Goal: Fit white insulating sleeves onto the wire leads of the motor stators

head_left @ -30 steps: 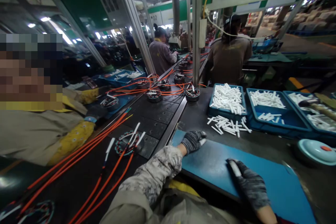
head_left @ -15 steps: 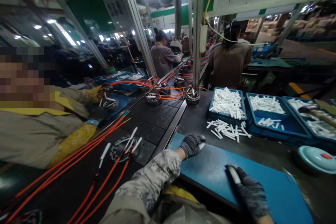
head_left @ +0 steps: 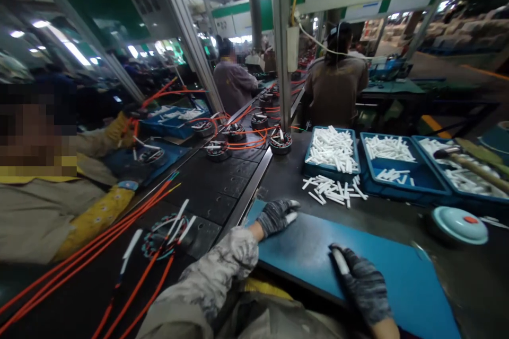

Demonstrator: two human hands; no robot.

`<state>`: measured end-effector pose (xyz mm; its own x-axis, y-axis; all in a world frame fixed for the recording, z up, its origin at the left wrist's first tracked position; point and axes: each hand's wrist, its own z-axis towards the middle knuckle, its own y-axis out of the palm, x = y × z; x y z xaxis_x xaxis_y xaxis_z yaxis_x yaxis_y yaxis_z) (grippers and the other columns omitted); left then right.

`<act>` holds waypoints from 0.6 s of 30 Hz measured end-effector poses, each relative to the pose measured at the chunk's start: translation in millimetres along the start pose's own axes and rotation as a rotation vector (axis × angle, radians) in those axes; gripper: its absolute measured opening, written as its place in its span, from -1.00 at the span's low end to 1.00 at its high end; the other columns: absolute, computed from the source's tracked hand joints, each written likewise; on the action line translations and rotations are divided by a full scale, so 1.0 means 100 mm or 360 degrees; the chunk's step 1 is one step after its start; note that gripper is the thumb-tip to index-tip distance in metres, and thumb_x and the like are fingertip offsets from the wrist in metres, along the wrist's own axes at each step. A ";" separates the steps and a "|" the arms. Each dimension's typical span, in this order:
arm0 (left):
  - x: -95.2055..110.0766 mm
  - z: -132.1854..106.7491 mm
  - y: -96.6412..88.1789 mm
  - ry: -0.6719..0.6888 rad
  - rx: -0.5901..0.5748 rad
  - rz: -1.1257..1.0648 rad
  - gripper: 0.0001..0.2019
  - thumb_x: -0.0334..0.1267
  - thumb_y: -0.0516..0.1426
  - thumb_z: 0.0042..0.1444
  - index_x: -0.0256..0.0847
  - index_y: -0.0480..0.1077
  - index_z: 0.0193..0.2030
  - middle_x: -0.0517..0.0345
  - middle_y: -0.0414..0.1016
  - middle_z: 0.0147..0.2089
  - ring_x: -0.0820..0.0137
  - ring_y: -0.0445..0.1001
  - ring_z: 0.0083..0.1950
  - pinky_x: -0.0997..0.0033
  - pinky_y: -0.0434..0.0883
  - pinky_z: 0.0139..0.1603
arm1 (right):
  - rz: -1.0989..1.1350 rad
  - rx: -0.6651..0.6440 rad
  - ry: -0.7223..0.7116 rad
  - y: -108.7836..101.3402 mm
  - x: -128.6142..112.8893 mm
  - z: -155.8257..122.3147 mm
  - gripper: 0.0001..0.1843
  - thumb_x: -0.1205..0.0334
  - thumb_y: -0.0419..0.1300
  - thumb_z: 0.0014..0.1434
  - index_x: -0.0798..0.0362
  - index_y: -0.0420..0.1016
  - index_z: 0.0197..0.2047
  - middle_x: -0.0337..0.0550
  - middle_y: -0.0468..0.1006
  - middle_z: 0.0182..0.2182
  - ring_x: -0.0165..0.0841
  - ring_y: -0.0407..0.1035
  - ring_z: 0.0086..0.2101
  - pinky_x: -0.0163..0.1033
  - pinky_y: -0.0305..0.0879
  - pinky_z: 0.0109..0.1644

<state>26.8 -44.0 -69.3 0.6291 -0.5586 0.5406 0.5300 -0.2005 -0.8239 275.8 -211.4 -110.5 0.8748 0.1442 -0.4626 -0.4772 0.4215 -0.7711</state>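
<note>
**Both hands at the blue mat, one white tube held**

Your right hand [head_left: 363, 286] rests on the blue mat [head_left: 310, 254], fingers curled closed around a white tube [head_left: 339, 260] whose end pokes out past them. Your left hand [head_left: 274, 217] lies at the mat's far-left corner, fingers loosely bent. White shows at their tips, but whether that is a gripped piece cannot be told. Beyond the mat, a loose pile of tubes [head_left: 332, 190] lies before a filled blue tray [head_left: 330, 174]. Left of the mat, a wound stator [head_left: 165, 230] with orange leads sits on the conveyor [head_left: 214, 190]. As judged here, one tube is taken up and the stator is untouched.
</note>
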 end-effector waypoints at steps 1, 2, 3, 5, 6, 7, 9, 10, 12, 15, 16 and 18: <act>-0.04 -0.06 -0.09 0.0002 0.0033 -0.0014 -0.65 -0.24 0.17 0.26 -0.10 0.50 0.18 0.10 0.64 0.12 0.32 0.60 0.12 0.28 0.50 0.25 | -0.0054 0.0016 -0.0046 0.00 -0.03 -0.01 -0.53 -0.06 -0.02 0.44 -0.06 0.68 -0.04 -0.07 0.75 -0.21 -0.18 0.66 -0.29 -0.12 0.57 -0.20; -0.10 -0.12 -0.20 -0.0030 0.0108 -0.0017 -0.64 -0.23 0.15 0.28 -0.07 0.49 0.20 0.10 0.63 0.14 0.30 0.59 0.14 0.23 0.47 0.29 | -0.0096 0.0042 -0.0091 0.01 -0.05 -0.01 -0.54 -0.03 -0.01 0.46 -0.04 0.68 -0.04 -0.08 0.75 -0.21 -0.21 0.66 -0.29 -0.13 0.56 -0.19; -0.19 -0.19 -0.32 -0.0088 0.0164 -0.0006 -0.63 -0.20 0.14 0.28 -0.06 0.49 0.20 0.12 0.63 0.14 0.28 0.59 0.14 0.20 0.47 0.30 | -0.0124 0.0076 -0.0138 0.01 -0.07 -0.01 -0.55 -0.01 -0.02 0.47 -0.02 0.68 -0.05 -0.09 0.75 -0.22 -0.23 0.65 -0.30 -0.16 0.56 -0.19; -0.42 -0.34 -0.59 -0.0288 0.0207 0.0064 -0.61 -0.15 0.10 0.30 -0.06 0.47 0.22 0.16 0.59 0.21 0.29 0.56 0.19 0.23 0.45 0.32 | -0.0163 0.0117 -0.0204 0.01 -0.09 -0.01 -0.54 0.02 -0.04 0.49 0.00 0.67 -0.06 -0.12 0.75 -0.25 -0.27 0.64 -0.32 -0.20 0.53 -0.20; -0.55 -0.41 -0.74 -0.0417 0.0199 0.0129 -0.60 -0.15 0.08 0.30 -0.09 0.46 0.24 0.15 0.57 0.24 0.30 0.54 0.23 0.28 0.43 0.35 | -0.0177 0.0126 -0.0215 0.01 -0.09 -0.01 -0.52 0.02 -0.06 0.50 0.00 0.67 -0.06 -0.12 0.75 -0.26 -0.28 0.64 -0.34 -0.21 0.52 -0.22; -0.67 -0.48 -0.89 -0.0576 0.0191 0.0227 -0.60 -0.15 0.07 0.30 -0.12 0.46 0.23 0.15 0.57 0.23 0.32 0.53 0.24 0.33 0.41 0.35 | -0.0185 0.0119 -0.0209 0.01 -0.08 -0.01 -0.51 0.01 -0.07 0.51 0.01 0.67 -0.06 -0.13 0.75 -0.27 -0.29 0.63 -0.35 -0.22 0.51 -0.22; -0.90 -0.59 -1.17 -0.0832 0.0106 0.0385 -0.60 -0.19 0.08 0.27 -0.15 0.47 0.20 0.14 0.60 0.19 0.32 0.56 0.19 0.38 0.44 0.31 | -0.0168 0.0073 -0.0181 0.01 -0.06 -0.01 -0.48 -0.01 -0.08 0.51 0.02 0.68 -0.05 -0.11 0.75 -0.25 -0.29 0.63 -0.34 -0.22 0.50 -0.21; -1.00 -0.63 -1.30 -0.0924 0.0083 0.0431 -0.61 -0.21 0.10 0.25 -0.15 0.48 0.18 0.15 0.63 0.14 0.30 0.59 0.14 0.36 0.47 0.27 | -0.0147 0.0060 -0.0170 0.00 -0.05 -0.02 -0.47 -0.03 -0.08 0.50 0.03 0.68 -0.04 -0.09 0.75 -0.23 -0.28 0.63 -0.32 -0.22 0.50 -0.19; -1.15 -0.68 -1.52 -0.1054 0.0067 0.0490 -0.60 -0.22 0.14 0.20 -0.11 0.48 0.18 0.18 0.66 0.07 0.28 0.62 0.07 0.34 0.51 0.20 | -0.0100 0.0043 -0.0148 -0.01 -0.03 -0.03 -0.46 -0.06 -0.06 0.49 0.05 0.68 -0.04 -0.05 0.75 -0.20 -0.25 0.63 -0.29 -0.19 0.50 -0.15; -1.27 -0.65 -1.72 -0.1143 0.0127 0.0593 -0.53 -0.20 0.16 0.21 -0.13 0.41 0.27 0.14 0.64 0.11 0.24 0.56 0.15 0.28 0.45 0.27 | -0.0047 -0.0014 -0.0088 -0.04 -0.01 -0.04 -0.47 -0.10 -0.03 0.47 0.05 0.68 -0.02 -0.05 0.74 -0.17 -0.21 0.63 -0.26 -0.15 0.52 -0.12; -1.28 -0.61 -1.75 -0.1152 0.0161 0.0641 -0.50 -0.19 0.16 0.22 -0.17 0.38 0.30 0.09 0.61 0.14 0.20 0.52 0.21 0.23 0.40 0.33 | -0.0033 -0.0037 -0.0070 -0.05 0.00 -0.04 -0.46 -0.11 -0.03 0.47 0.04 0.68 -0.02 -0.05 0.74 -0.17 -0.21 0.63 -0.25 -0.14 0.52 -0.11; -1.27 -0.46 -1.77 -0.1142 0.0223 0.0749 -0.42 -0.16 0.19 0.21 -0.28 0.32 0.35 -0.01 0.56 0.21 0.09 0.42 0.31 0.10 0.27 0.43 | -0.0015 -0.0061 -0.0052 -0.05 0.01 -0.04 -0.43 -0.14 -0.05 0.46 0.03 0.68 -0.02 -0.04 0.74 -0.16 -0.20 0.63 -0.23 -0.13 0.53 -0.10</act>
<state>-173.5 25.5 0.1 0.9819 0.0936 0.1645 0.1603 0.0510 -0.9857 278.2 -217.3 -109.3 0.8811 0.1697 -0.4414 -0.4714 0.3886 -0.7916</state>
